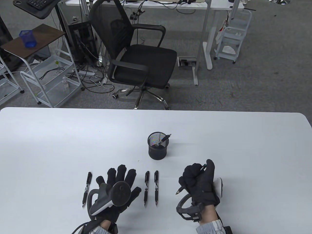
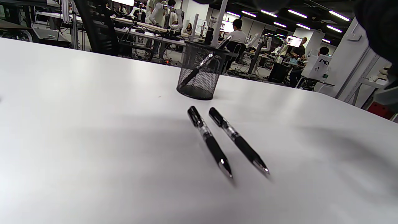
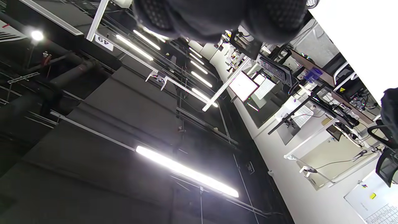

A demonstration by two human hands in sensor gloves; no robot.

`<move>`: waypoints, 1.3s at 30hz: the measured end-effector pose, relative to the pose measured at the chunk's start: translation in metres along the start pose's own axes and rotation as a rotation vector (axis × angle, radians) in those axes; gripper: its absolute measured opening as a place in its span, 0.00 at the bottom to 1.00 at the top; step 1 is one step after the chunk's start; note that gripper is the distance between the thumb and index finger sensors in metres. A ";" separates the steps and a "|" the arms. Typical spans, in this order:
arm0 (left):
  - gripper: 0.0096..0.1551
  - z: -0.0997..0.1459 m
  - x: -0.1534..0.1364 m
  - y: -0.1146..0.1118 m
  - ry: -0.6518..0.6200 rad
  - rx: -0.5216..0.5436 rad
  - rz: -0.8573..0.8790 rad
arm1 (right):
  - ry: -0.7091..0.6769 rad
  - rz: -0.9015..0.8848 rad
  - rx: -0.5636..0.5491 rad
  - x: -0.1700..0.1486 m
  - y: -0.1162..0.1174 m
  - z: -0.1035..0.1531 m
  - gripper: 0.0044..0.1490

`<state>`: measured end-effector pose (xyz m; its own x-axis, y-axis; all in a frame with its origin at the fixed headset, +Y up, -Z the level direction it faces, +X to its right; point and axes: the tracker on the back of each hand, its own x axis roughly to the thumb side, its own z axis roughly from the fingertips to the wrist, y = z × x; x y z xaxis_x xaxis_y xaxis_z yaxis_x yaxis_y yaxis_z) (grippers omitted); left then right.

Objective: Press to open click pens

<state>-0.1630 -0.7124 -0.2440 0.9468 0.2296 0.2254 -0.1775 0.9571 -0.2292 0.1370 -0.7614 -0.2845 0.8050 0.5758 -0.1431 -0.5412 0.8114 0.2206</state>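
Observation:
My right hand (image 1: 198, 181) grips a black click pen (image 1: 179, 190) in a fist above the table, tip down-left, and my thumb rests at its button end (image 1: 203, 166). My left hand (image 1: 119, 185) lies flat on the table with fingers spread, holding nothing. Two black pens (image 1: 146, 188) (image 1: 156, 187) lie side by side just right of it; they also show in the left wrist view (image 2: 210, 141) (image 2: 238, 140). A third pen (image 1: 86, 189) lies left of that hand. A black mesh pen cup (image 1: 158, 146) holds one pen (image 1: 163, 140).
The white table (image 1: 48, 146) spreads wide around the pens. Beyond its far edge stand a black office chair (image 1: 136, 56), white carts (image 1: 48, 80) and desks. The right wrist view points up at ceiling lights.

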 end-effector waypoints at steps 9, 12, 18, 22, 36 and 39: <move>0.41 0.000 0.000 0.001 0.000 0.003 0.002 | 0.010 -0.003 0.000 -0.001 0.003 0.000 0.41; 0.41 0.000 0.000 0.001 0.001 0.005 0.004 | 0.014 -0.004 -0.001 -0.002 0.004 0.000 0.41; 0.41 0.001 0.000 0.001 0.001 0.004 0.002 | 0.031 -0.009 -0.005 -0.005 0.005 -0.001 0.41; 0.41 0.001 -0.001 0.002 0.002 0.010 0.006 | 0.032 -0.016 0.000 -0.007 0.005 -0.002 0.41; 0.41 0.002 -0.001 0.003 0.002 0.014 0.008 | -0.046 0.019 0.085 -0.005 0.017 -0.009 0.43; 0.41 0.002 -0.001 0.003 0.002 0.013 0.008 | -0.066 0.142 0.037 -0.001 0.019 -0.008 0.39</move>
<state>-0.1655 -0.7092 -0.2434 0.9460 0.2366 0.2214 -0.1884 0.9575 -0.2183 0.1243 -0.7454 -0.2877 0.7355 0.6761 -0.0448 -0.6428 0.7171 0.2694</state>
